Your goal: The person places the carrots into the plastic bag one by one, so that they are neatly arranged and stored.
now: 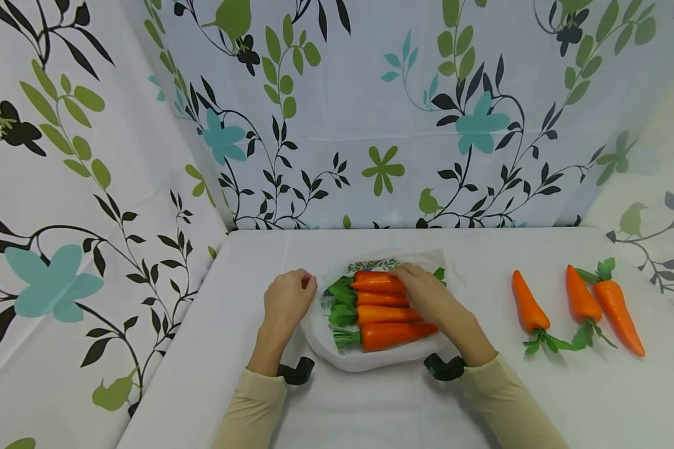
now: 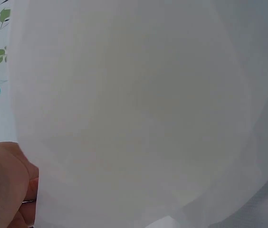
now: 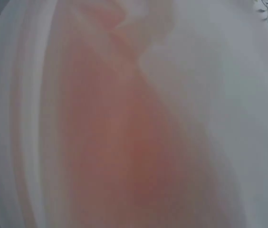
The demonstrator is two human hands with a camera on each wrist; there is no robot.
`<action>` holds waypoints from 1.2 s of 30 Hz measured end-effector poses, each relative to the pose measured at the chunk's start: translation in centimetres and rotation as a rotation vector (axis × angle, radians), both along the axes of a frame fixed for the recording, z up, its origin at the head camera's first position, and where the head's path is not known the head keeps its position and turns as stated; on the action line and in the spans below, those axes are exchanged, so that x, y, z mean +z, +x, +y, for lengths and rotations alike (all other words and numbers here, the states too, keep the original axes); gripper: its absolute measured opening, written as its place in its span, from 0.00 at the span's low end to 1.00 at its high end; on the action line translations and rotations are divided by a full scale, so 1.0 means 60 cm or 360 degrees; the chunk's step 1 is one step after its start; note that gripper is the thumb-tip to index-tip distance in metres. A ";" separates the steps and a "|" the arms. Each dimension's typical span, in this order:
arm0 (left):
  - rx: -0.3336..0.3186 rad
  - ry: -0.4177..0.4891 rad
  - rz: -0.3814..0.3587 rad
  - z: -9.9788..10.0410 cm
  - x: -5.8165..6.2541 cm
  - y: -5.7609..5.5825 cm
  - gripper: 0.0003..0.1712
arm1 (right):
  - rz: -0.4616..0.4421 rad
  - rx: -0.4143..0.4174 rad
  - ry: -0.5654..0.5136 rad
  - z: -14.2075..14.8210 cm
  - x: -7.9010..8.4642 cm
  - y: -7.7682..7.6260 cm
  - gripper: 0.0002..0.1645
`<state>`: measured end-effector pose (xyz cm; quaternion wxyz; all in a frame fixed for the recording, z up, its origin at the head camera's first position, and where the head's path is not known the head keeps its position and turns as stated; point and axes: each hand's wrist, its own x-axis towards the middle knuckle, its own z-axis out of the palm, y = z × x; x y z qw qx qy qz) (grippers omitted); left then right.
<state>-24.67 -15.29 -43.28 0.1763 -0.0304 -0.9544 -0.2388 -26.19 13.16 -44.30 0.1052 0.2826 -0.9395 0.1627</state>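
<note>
A white translucent plastic bag (image 1: 337, 362) with printed patterning lies spread on the table, bearing several orange carrots (image 1: 390, 313) with green tops, side by side. My left hand (image 1: 288, 298) is at the bag's left edge, fingers curled, pinching the rim. In the left wrist view the white bag (image 2: 134, 104) fills most of the picture, with part of the hand at lower left. My right hand (image 1: 429, 296) reaches over the carrots from the right and grips the uppermost carrot (image 1: 371, 276); its fingertips are partly hidden. Through the bag (image 3: 248, 118), the right wrist view shows only blurred orange.
Three more carrots lie apart on the table to the right: one carrot (image 1: 528, 304), a middle carrot (image 1: 583, 296) and an outer carrot (image 1: 618, 315). A white cloth covers the table (image 1: 371, 411). Leaf-patterned curtains (image 1: 326, 125) stand behind and at the sides.
</note>
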 end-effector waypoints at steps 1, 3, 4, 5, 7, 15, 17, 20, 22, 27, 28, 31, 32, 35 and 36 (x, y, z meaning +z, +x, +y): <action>0.0000 0.0000 0.0000 0.000 0.001 0.000 0.13 | 0.0002 -0.0001 0.0002 0.000 0.000 0.000 0.22; 0.0004 0.0001 -0.0003 0.001 0.002 0.000 0.13 | 0.0002 -0.0007 0.0008 0.000 -0.001 -0.002 0.22; 0.0005 0.0001 -0.0006 0.001 0.002 0.000 0.13 | 0.0000 -0.0018 0.0012 0.000 -0.002 -0.002 0.22; 0.0007 0.0000 -0.0007 0.001 0.003 0.000 0.13 | 0.0001 -0.0028 0.0017 0.001 -0.004 -0.003 0.22; 0.0009 0.0003 -0.0007 0.001 0.003 0.000 0.13 | 0.0016 -0.0050 0.0033 0.002 -0.006 -0.004 0.22; 0.0020 0.0008 -0.0026 0.000 0.004 0.001 0.13 | 0.0020 -0.0134 0.0120 0.005 -0.010 -0.003 0.21; 0.0022 0.0003 -0.0030 -0.001 0.004 0.002 0.13 | 0.0008 -0.0144 0.0135 0.006 -0.010 -0.003 0.21; 0.0026 0.0000 -0.0017 -0.001 0.006 0.002 0.13 | 0.0009 -0.0137 0.0135 0.007 -0.011 -0.003 0.22; 0.0028 0.0005 -0.0008 0.000 0.008 0.002 0.13 | 0.0001 -0.0126 0.0121 0.007 -0.011 -0.004 0.24; 0.0031 0.0006 -0.0002 -0.002 0.009 0.002 0.13 | -0.0078 -0.0126 0.0091 0.007 -0.013 -0.003 0.26; 0.0032 0.0007 -0.0001 -0.002 0.010 0.002 0.13 | -0.0094 -0.0131 0.0088 0.007 -0.012 -0.003 0.26; 0.0029 0.0005 0.0002 -0.002 0.009 0.002 0.13 | -0.0100 -0.0132 0.0064 0.008 -0.008 -0.002 0.26; 0.0030 0.0004 0.0002 -0.002 0.009 0.002 0.13 | -0.0099 -0.0132 0.0054 0.009 -0.007 -0.002 0.25; 0.0033 0.0005 -0.0002 -0.002 0.010 0.003 0.13 | -0.0095 -0.0133 0.0026 0.009 -0.002 -0.001 0.24; 0.0034 0.0005 -0.0003 -0.002 0.010 0.003 0.13 | -0.0096 -0.0137 0.0023 0.009 0.000 0.000 0.24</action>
